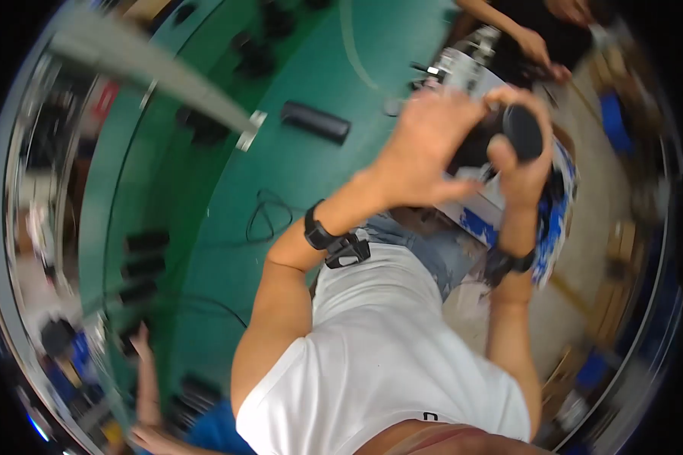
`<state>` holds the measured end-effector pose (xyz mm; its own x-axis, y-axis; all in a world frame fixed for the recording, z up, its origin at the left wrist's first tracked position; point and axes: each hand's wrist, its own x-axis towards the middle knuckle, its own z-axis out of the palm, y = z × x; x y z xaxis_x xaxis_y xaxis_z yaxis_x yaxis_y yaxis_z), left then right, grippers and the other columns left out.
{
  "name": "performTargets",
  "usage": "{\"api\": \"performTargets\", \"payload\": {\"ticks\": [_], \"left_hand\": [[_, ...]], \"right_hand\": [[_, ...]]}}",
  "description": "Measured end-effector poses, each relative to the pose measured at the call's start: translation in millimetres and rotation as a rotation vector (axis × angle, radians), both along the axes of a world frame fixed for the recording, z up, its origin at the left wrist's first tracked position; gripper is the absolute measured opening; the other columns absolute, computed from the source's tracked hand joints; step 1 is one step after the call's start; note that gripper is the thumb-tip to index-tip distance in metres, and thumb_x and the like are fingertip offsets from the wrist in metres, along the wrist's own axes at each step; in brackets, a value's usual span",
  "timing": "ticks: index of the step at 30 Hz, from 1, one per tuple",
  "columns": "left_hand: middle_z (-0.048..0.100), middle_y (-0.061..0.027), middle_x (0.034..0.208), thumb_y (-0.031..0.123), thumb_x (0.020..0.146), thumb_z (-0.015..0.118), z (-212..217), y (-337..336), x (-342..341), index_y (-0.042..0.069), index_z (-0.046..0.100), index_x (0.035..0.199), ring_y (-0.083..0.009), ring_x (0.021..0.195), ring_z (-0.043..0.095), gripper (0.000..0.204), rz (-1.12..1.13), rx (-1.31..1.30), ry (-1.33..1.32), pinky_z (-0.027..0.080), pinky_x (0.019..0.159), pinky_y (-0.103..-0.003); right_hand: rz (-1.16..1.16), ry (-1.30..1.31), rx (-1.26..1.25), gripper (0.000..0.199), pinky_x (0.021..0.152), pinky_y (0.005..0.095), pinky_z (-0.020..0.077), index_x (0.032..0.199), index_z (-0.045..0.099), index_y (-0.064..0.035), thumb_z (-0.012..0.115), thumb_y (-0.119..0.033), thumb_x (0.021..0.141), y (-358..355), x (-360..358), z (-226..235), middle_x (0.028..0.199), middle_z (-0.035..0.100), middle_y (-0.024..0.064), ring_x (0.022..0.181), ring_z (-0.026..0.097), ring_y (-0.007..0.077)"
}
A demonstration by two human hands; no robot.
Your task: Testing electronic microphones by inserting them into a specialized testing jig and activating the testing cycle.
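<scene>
My right hand (pixel 525 171) is closed around a black cylinder (pixel 524 133), its round end facing up between thumb and fingers. Close to the other end of that cylinder is my left hand (pixel 432 144), blurred, with thumb and fingers spread apart. Whether the left fingertips touch the cylinder I cannot tell. Both wrists carry black straps with small devices. A similar black cylinder (pixel 315 121) lies on the green tabletop (pixel 228 193), to the left of my hands.
A thin black cable (pixel 269 216) loops on the table. Several dark cylinders (pixel 144 267) stand along its left side. A grey post (pixel 205 98) crosses the upper left. Another person's hands (pixel 542 57) work at the far right, beside a metal fixture (pixel 463 64). A person's arm (pixel 148 379) reaches in at lower left.
</scene>
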<state>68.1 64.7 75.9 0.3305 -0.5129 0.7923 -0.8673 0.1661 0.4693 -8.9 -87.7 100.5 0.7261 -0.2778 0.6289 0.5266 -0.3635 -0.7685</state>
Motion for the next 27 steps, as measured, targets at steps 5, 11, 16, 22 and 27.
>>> {"api": "performTargets", "payload": {"ticks": [5, 11, 16, 22, 27], "left_hand": [[0.062, -0.0146, 0.097, 0.035, 0.062, 0.084, -61.3, 95.5, -27.7, -0.001, 0.050, 0.120, -0.0233, 0.090, 0.062, 0.076, 0.040, 0.204, 0.745, 0.048, 0.085, -0.038], [0.061, -0.0087, 0.103, 0.024, 0.071, 0.083, -110.0, 277.3, 43.1, -0.002, 0.050, 0.114, -0.0192, 0.090, 0.059, 0.060, 0.984, -0.372, 0.782, 0.048, 0.084, -0.032], [0.061, -0.0163, 0.104, 0.038, 0.068, 0.084, -170.2, 369.5, 119.8, -0.007, 0.051, 0.111, -0.0273, 0.091, 0.060, 0.070, 1.600, -0.210, 0.500, 0.048, 0.085, -0.037], [0.057, -0.0268, 0.119, 0.059, 0.075, 0.069, -175.8, 392.1, 133.8, -0.008, 0.047, 0.123, -0.0376, 0.107, 0.058, 0.085, 1.577, 0.108, 0.667, 0.045, 0.092, -0.043], [0.058, -0.0254, 0.115, 0.037, 0.097, 0.047, -131.3, 444.4, 140.1, -0.008, 0.054, 0.116, -0.0383, 0.109, 0.054, 0.049, 1.559, 0.184, 0.239, 0.041, 0.095, -0.041]], "right_hand": [[0.190, 0.261, 0.111, 0.073, 0.103, 0.0390, 0.0349, 0.124, 0.049, -0.0007, 0.072, -0.048, 0.074, 59.5, -22.8, -51.5, 0.136, 0.045, 0.0160, 0.127, 0.042, 0.0253], [-0.139, 0.427, 0.151, 0.039, 0.097, 0.0360, 0.0404, 0.122, 0.054, -0.0031, 0.059, -0.025, 0.090, -37.9, -65.3, -101.0, 0.126, 0.055, 0.0114, 0.119, 0.051, 0.0223], [-0.394, 0.413, 0.272, 0.019, 0.084, 0.0282, 0.0453, 0.106, 0.060, -0.0032, 0.059, -0.015, 0.091, -74.4, -80.3, -134.3, 0.100, 0.064, 0.0059, 0.094, 0.059, 0.0135], [-0.435, 0.450, 0.019, 0.018, 0.078, 0.0247, 0.0478, 0.103, 0.059, 0.0007, 0.062, -0.006, 0.087, -68.4, -88.1, -143.8, 0.092, 0.064, 0.0056, 0.084, 0.060, 0.0117], [-0.507, 0.462, -0.048, 0.015, 0.075, 0.0257, 0.0489, 0.098, 0.061, 0.0014, 0.064, -0.006, 0.084, -63.9, -84.9, -136.0, 0.087, 0.066, 0.0069, 0.080, 0.062, 0.0129]]}}
